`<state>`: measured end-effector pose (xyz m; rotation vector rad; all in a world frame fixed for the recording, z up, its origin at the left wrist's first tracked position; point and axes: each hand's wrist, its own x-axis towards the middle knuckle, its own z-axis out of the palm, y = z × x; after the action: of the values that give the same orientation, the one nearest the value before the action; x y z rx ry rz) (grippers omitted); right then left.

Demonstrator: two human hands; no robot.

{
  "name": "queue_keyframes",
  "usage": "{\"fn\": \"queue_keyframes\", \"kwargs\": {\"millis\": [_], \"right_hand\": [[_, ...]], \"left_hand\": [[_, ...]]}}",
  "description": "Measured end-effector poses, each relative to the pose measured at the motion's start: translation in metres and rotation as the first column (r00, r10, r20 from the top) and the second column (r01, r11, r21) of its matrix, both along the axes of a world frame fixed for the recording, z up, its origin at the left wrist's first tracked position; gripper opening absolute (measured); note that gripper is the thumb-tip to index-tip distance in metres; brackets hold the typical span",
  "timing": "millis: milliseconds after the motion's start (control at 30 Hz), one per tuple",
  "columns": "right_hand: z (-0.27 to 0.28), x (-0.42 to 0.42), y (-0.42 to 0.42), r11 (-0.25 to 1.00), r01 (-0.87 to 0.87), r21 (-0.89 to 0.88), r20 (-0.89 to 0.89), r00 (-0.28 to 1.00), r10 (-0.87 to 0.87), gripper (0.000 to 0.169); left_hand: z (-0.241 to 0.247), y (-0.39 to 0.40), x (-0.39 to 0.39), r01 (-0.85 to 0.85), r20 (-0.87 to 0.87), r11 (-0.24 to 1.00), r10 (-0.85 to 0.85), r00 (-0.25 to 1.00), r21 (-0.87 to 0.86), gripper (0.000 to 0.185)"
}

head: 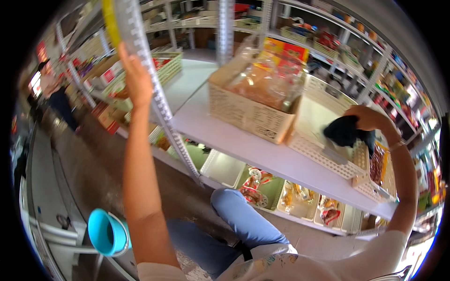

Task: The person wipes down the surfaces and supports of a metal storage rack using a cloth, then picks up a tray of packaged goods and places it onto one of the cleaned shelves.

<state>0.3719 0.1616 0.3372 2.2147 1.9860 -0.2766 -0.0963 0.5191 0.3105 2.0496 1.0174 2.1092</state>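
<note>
My right hand [367,117] grips a dark cloth [341,131] over a white perforated plastic basket [321,152] on the shelf. The cloth hangs in a bunch above the basket's right end. My left hand [137,82] is raised against a slotted metal shelf post [154,82], and its fingers are partly hidden there. A yellow strip [111,23] runs along the post above that hand. Between my hands stands an open cardboard box [251,114], with clear-bagged goods and a red and yellow pack [286,56] in it.
A smaller basket [369,184] with packaged food sits at the right. Lower baskets [262,189] hold wrapped food in front of my knee. A turquoise bucket [107,233] stands at my lower left. Farther down the aisle is another person [58,93]. Stocked shelves [316,45] line the back.
</note>
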Motion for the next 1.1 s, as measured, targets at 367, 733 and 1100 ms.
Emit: {"fn": "queue_keyframes", "kwargs": {"millis": [367, 733, 1100], "right_hand": [[0.198, -0.118, -0.025, 0.774, -0.426, 0.469, -0.013, 0.872, 0.489, 0.077], [0.155, -0.359, 0.167, -0.298, -0.683, 0.667, 0.731, 0.521, 0.441, 0.031], [0.084, -0.386, 0.282, -0.059, -0.749, 0.660, 0.750, 0.652, 0.113, 0.031]], "left_hand": [[0.002, -0.014, -0.008, -0.013, 0.041, 0.996, 0.017, 0.999, -0.085, 0.047], [-0.065, -0.012, -0.047, 0.221, 0.092, 0.975, -0.217, 0.972, -0.037, 0.039], [-0.274, -0.122, -0.131, 0.564, 0.524, 0.530, -0.244, 0.816, -0.633, 0.024]]}}
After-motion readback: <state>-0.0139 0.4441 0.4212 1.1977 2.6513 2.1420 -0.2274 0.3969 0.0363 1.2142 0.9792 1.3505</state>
